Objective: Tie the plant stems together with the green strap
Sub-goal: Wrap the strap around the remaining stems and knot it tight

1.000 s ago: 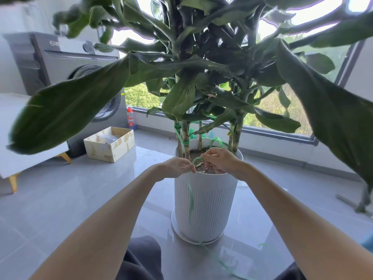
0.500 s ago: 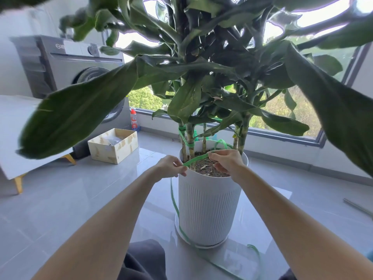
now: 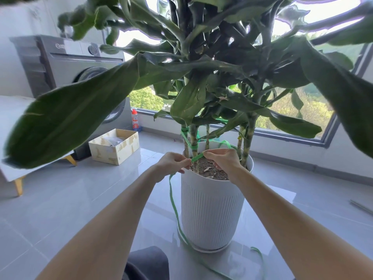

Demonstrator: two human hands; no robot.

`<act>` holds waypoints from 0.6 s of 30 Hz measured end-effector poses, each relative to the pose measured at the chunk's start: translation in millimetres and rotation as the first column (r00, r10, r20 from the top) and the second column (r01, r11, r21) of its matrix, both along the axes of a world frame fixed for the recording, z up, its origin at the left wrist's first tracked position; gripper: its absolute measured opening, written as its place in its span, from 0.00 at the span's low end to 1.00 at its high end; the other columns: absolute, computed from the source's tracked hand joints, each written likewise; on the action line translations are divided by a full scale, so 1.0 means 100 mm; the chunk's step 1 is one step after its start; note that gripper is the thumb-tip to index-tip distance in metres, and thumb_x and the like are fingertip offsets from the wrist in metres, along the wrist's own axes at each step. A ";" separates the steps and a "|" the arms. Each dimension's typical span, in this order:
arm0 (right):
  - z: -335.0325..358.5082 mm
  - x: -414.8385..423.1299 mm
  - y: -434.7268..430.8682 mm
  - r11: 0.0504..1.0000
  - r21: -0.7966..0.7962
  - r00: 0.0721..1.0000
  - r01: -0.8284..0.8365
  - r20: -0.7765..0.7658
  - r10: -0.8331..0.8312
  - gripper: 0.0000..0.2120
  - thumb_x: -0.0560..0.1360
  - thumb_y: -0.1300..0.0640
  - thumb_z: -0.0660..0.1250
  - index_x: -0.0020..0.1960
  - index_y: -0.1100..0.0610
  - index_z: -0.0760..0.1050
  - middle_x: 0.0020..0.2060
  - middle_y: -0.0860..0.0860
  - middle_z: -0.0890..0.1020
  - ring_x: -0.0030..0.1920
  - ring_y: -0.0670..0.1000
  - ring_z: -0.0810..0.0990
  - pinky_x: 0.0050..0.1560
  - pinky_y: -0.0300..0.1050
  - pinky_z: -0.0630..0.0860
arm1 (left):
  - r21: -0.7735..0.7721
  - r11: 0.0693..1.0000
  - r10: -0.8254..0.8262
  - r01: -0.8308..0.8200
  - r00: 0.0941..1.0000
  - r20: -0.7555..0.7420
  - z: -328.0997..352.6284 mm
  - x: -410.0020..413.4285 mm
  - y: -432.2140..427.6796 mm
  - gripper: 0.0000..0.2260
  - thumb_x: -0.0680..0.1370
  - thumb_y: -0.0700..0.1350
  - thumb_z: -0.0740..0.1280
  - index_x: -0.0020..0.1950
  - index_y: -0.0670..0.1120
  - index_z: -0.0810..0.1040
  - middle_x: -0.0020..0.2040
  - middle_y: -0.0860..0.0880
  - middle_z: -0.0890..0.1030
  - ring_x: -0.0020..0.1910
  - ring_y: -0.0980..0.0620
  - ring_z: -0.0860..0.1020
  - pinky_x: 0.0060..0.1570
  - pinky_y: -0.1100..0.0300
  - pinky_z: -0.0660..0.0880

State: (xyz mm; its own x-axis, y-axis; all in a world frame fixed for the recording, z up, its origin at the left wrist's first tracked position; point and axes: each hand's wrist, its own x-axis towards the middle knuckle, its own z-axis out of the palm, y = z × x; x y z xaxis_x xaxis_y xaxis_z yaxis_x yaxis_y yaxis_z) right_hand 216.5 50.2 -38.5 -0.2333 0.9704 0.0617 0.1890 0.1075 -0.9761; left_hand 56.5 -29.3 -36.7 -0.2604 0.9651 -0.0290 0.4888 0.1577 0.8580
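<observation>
A tall plant with several jointed stems [image 3: 193, 138] grows in a white ribbed pot [image 3: 212, 211]. A green strap [image 3: 196, 158] is wound around the left stems and stretches taut between my two hands above the soil. My left hand [image 3: 173, 164] pinches one end at the pot's left rim; from there the strap hangs down to the floor and trails past the pot. My right hand [image 3: 224, 161] pinches the strap over the soil, and a loop of it rises behind that hand.
Big leaves [image 3: 66, 120] hang low on both sides. A grey washing machine [image 3: 66, 71] stands at the left, with an open cardboard box [image 3: 115, 146] and a red-capped bottle [image 3: 134, 120] by it. A window sill runs behind the pot. Grey floor tiles lie all around.
My hands rose from the soil to the pot's rim and drew apart, pulling the strap straight between them. The view shifted slightly down and left.
</observation>
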 end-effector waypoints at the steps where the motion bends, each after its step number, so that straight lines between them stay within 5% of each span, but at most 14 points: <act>1: 0.00 0.00 0.00 1.000 -0.004 1.000 -0.002 -0.002 0.002 0.08 0.69 0.56 0.75 0.47 0.56 0.84 0.31 0.47 0.78 0.32 0.44 0.72 0.40 0.38 0.70 | -0.016 1.000 -0.010 0.010 1.000 0.003 -0.01 0.00 0.00 0.08 0.78 0.48 0.65 0.45 0.45 0.80 0.39 0.54 0.80 0.37 0.58 0.78 0.38 0.66 0.72; 8: 0.05 0.03 -0.01 0.998 -0.045 0.998 0.045 -0.032 -0.047 0.05 0.71 0.54 0.74 0.45 0.54 0.83 0.36 0.47 0.81 0.34 0.46 0.72 0.41 0.40 0.76 | 0.045 0.999 0.022 -0.024 0.999 0.042 -0.02 -0.01 0.00 0.08 0.75 0.45 0.70 0.51 0.45 0.77 0.43 0.47 0.81 0.38 0.53 0.76 0.41 0.61 0.74; 13: 0.06 0.08 -0.05 0.996 -0.085 0.999 -0.032 0.013 0.033 0.02 0.71 0.54 0.73 0.41 0.52 0.81 0.38 0.47 0.83 0.34 0.46 0.72 0.37 0.35 0.73 | 0.237 0.971 0.000 0.031 0.991 -0.131 -0.03 0.03 0.01 0.06 0.73 0.45 0.72 0.49 0.48 0.80 0.47 0.49 0.80 0.43 0.54 0.76 0.39 0.60 0.72; 18: 0.04 0.09 -0.05 0.993 -0.097 0.997 -0.066 0.041 0.070 0.05 0.73 0.53 0.71 0.47 0.53 0.81 0.38 0.45 0.82 0.33 0.45 0.71 0.35 0.34 0.72 | 0.312 0.948 0.106 -0.057 0.984 -0.142 -0.05 -0.01 0.02 0.03 0.74 0.45 0.71 0.45 0.47 0.84 0.40 0.50 0.82 0.30 0.55 0.75 0.27 0.65 0.72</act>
State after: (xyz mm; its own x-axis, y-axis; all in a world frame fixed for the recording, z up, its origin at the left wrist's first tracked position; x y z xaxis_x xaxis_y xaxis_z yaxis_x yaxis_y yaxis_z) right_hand 225.0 45.3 -34.1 -0.2993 0.9532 -0.0421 0.2281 0.0286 -0.9732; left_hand 55.1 -27.4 -41.6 -0.3163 0.8962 0.3111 0.6161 -0.0553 0.7857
